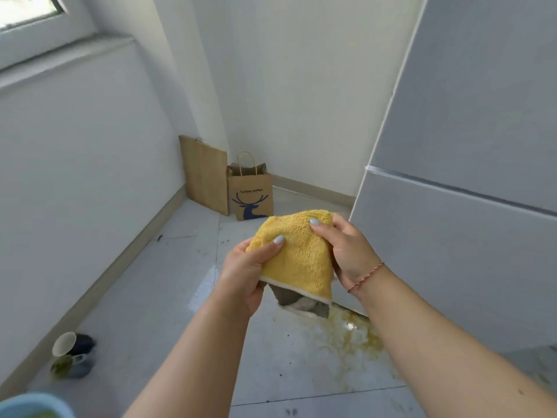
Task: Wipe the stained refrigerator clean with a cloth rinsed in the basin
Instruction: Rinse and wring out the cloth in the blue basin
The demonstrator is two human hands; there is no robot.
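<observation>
Yellow cloth (297,254) is gripped by left hand (247,273) and right hand (346,248), beside grey fridge (452,206).

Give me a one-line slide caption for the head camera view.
Both hands, left hand and right hand, hold a yellow cloth beside the refrigerator.

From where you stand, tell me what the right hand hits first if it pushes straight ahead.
Probably the refrigerator: the right hand, gripping the yellow cloth, sits just left of its lower door. Depth is unclear; it might pass the fridge's corner.

Open floor (150,297) leftward; refrigerator (452,236) walls off the right side.
</observation>
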